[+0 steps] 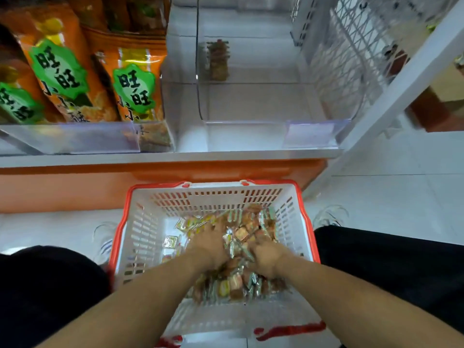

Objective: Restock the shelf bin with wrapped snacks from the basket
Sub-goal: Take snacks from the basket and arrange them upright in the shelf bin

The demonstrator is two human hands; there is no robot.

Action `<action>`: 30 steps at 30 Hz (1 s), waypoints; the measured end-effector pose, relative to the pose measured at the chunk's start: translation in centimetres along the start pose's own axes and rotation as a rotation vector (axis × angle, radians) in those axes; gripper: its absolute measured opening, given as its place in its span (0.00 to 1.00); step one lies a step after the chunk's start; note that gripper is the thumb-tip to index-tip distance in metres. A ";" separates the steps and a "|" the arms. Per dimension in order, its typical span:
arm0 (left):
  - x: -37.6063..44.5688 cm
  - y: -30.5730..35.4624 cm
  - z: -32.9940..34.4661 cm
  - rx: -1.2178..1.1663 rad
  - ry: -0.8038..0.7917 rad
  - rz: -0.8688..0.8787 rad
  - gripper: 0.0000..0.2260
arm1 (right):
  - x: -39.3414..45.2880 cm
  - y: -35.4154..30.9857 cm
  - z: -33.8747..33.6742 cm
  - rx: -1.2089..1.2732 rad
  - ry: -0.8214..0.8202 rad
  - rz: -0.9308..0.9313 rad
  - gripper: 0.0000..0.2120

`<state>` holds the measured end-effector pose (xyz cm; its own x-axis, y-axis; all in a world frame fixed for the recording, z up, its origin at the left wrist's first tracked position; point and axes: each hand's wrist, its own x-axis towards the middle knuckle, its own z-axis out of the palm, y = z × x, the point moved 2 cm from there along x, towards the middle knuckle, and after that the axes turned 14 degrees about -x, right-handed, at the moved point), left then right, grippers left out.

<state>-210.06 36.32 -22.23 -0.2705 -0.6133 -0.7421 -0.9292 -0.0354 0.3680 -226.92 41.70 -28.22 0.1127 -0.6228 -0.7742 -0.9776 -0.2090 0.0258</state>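
The fingers of the left hand [209, 243] and right hand [266, 256] are buried in the heap of wrapped snacks [236, 280]; whether they are closed round any cannot be told. The snacks are judged light, small and slippery in crinkly film, best scooped in loose handfuls from the heap's middle. The heap is spread over the floor of the basket [140, 237]. Above, the clear shelf bin [251, 106] is seen nearly bare, beside orange snack bags [135, 84].

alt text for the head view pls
Both hands, left and right, dig into wrapped snacks in a white, red-rimmed basket on the floor. Above, a clear shelf bin holds one snack.
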 end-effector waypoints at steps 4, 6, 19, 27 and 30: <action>3.6 -4.1 3.8 -0.018 0.001 -0.103 0.35 | 2.3 -0.4 1.4 0.093 -0.017 -0.004 0.32; 4.7 -4.7 4.9 -0.088 -0.015 -0.096 0.36 | 3.2 -1.1 1.6 0.084 0.011 -0.019 0.29; 8.9 -4.2 6.6 -0.290 0.052 -0.068 0.36 | 5.4 -0.9 1.5 0.582 0.003 0.070 0.20; 7.7 -3.8 6.7 -0.145 0.119 0.065 0.25 | 4.2 -0.7 0.4 0.697 -0.006 0.073 0.21; 7.2 -3.6 4.8 -0.292 0.145 0.083 0.26 | 3.1 -0.2 -2.1 0.688 -0.030 0.026 0.20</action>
<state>-209.90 35.84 -31.63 -0.2843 -0.7287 -0.6230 -0.7884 -0.1921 0.5844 -226.00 38.23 -29.28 0.0928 -0.5978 -0.7963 -0.8715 0.3380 -0.3553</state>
